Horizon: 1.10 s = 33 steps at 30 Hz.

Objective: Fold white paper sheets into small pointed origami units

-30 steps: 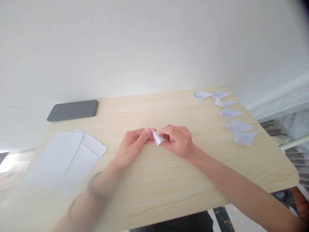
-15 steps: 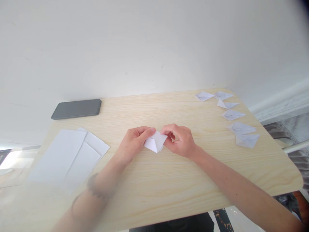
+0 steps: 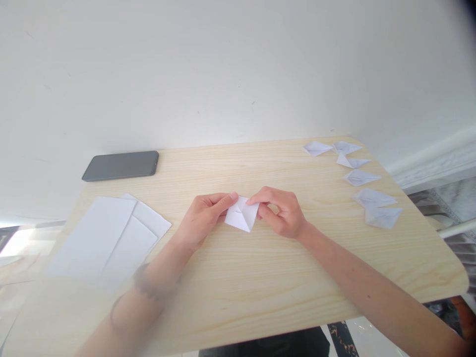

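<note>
Between my hands, over the middle of the table, is a small piece of folded white paper [image 3: 241,216], roughly diamond-shaped with creases meeting near its centre. My left hand [image 3: 203,216] pinches its upper left edge, thumb on top and fingers underneath. At the upper right corner, my right hand [image 3: 281,212] grips the same paper, with the index finger laid on its top face and the thumb by its edge. The paper's underside is hidden.
Several folded white paper pieces [image 3: 361,177] lie along the table's right side. White paper sheets [image 3: 92,238] overlap at the left, behind my left forearm. A dark grey phone [image 3: 121,166] rests at the back left of the wooden table [image 3: 238,292], against the wall.
The folded paper has turned slightly and now lies flatter, showing more of its creased face. My right index finger has straightened onto it. My left hand still pinches its edge.
</note>
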### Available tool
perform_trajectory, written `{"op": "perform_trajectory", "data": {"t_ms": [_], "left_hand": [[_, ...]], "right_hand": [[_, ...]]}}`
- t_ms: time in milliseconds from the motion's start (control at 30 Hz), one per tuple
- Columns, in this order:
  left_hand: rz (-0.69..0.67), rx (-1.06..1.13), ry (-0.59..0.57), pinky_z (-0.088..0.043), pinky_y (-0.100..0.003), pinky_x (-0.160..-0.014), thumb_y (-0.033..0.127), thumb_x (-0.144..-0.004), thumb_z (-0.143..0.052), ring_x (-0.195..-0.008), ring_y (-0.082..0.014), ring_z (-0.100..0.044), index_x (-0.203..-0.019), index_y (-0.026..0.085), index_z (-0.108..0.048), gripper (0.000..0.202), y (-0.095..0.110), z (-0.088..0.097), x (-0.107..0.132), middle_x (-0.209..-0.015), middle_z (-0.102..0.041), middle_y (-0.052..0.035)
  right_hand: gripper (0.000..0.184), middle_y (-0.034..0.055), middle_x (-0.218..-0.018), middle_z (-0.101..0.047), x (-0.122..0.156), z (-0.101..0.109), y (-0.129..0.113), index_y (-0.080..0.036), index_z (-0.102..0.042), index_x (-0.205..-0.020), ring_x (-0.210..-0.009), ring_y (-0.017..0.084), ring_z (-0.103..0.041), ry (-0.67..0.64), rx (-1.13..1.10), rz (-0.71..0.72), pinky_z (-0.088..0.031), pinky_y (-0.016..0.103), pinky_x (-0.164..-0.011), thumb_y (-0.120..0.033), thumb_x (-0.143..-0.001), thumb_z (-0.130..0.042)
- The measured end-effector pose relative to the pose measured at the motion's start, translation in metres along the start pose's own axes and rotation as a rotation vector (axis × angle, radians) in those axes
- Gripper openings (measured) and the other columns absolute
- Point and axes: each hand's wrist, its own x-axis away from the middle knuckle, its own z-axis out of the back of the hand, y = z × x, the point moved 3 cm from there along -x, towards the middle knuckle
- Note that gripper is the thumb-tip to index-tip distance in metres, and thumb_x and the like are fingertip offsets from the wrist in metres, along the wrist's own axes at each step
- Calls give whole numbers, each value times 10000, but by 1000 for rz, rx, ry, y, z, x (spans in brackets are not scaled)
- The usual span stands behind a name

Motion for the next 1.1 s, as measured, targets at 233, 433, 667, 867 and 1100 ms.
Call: {"op": "perform_trajectory", "data": {"t_ms": [233, 433, 667, 867, 1100], "left_hand": [[-23, -40, 6, -433, -273, -656, 431, -812, -568, -732, -169, -573, -808, 125, -681, 326, -3, 2, 0, -765, -645, -59], [-25, -39, 9, -430, -282, -676, 430, -815, -569, -742, -169, -568, -865, 129, -696, 331, -2, 3, 0, -804, -657, -68], [-21, -33, 59, -426, -243, -637, 424, -791, -611, -703, -136, -565, -990, 172, -675, 328, -4, 4, -1, -802, -670, -44], [-78, 31, 134, -417, -194, -569, 391, -757, -662, -610, -90, -549, -917, 191, -660, 257, -4, 4, -1, -712, -658, 1], [-65, 40, 122, -440, -213, -572, 396, -760, -656, -625, -115, -584, -904, 183, -635, 258, -2, 3, 0, -727, -677, -13]], "right_hand": [[249, 10, -731, -608, 0, 0, 4, -186, -642, -899, -609, 97, -564, 7, -66, 34, -454, 229, -539, -52, -783, -467], [226, 26, -774, -624, 1, 2, 5, -177, -644, -918, -645, 108, -601, -13, -137, 11, -497, 234, -555, -85, -793, -480], [123, 4, -758, -644, -1, -1, 2, -177, -633, -871, -648, 99, -610, 27, -105, -48, -520, 215, -586, -141, -760, -594], [227, 6, -833, -635, 2, -2, 7, -187, -589, -979, -639, 91, -613, 49, -173, -174, -534, 223, -590, -151, -756, -608], [240, -39, -646, -493, -1, -1, 4, -183, -636, -946, -572, 76, -496, 54, 1, -38, -453, 223, -563, -103, -731, -564]]}}
